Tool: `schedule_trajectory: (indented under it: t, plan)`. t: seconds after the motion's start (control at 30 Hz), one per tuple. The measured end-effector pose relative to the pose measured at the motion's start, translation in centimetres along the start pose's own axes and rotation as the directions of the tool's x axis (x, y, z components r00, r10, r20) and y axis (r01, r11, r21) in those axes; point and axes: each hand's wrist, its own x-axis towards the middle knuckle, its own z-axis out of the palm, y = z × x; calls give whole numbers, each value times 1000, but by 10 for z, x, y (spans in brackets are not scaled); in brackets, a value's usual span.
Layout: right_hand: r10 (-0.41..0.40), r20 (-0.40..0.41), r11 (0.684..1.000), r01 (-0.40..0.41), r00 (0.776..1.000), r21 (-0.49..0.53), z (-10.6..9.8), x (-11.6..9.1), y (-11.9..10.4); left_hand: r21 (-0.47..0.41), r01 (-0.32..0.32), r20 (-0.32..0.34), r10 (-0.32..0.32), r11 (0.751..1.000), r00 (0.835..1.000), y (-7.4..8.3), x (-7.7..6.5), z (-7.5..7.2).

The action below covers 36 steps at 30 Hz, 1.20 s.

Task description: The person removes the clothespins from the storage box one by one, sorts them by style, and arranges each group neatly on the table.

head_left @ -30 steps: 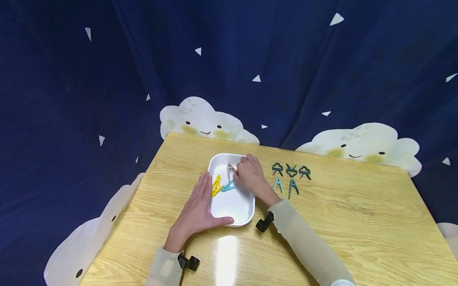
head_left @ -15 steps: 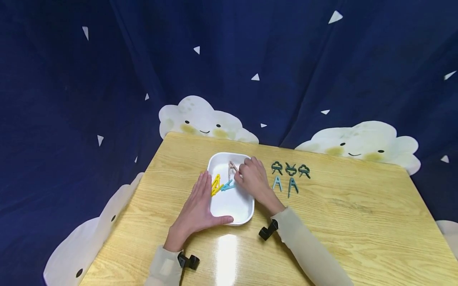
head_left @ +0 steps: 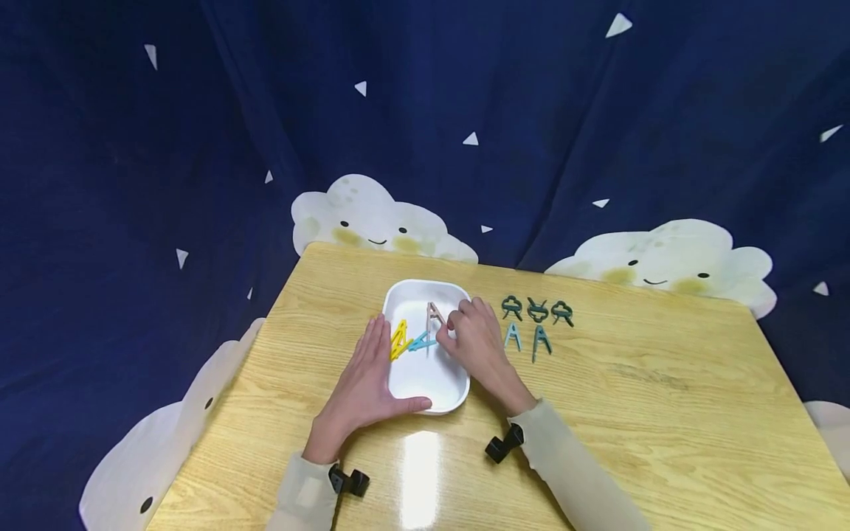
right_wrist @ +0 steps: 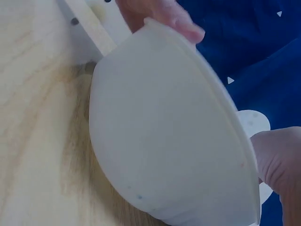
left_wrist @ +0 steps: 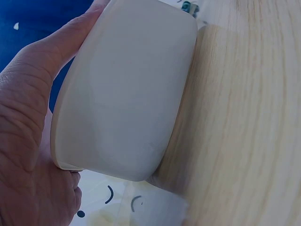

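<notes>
A white plastic tray (head_left: 432,383) stands on the table with clothespins inside. My left hand (head_left: 361,380) rests against its left side, fingers straight, the thumb lying along the near rim; the left wrist view shows this hand (left_wrist: 28,117) at the rim. My right hand (head_left: 477,339), its fingers curled, reaches over the right rim and pinches one leg of a beige-pink clothespin (head_left: 432,313); the fingertips are partly hidden. Beside it in the tray lie a light blue clothespin (head_left: 420,342) and yellow clothespins (head_left: 401,341). The right wrist view shows mostly the tray's outer wall (right_wrist: 164,122).
Right of the tray, three dark green cloud-shaped clips (head_left: 537,310) form a row. Below them lie a light blue clothespin (head_left: 513,336) and a dark teal clothespin (head_left: 541,342). A dark blue curtain (head_left: 412,96) hangs behind the wooden table (head_left: 637,413).
My right hand has shifted slightly to the right and nearer me inside the tray, and the beige-pink clothespin has moved a little right with it. My left hand stays at the tray.
</notes>
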Motion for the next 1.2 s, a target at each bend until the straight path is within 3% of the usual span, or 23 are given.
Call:
schedule_trajectory:
  t: [0.5,1.2]
  plan:
    - [-9,-119,1000,12,993,29,-13,-17,4,-3,17,18,-17,1000,1000,2,0,-1]
    - [63,-238,996,-45,969,79,-27,-33,28,-20,25,12,-25,999,1000,1,0,0]
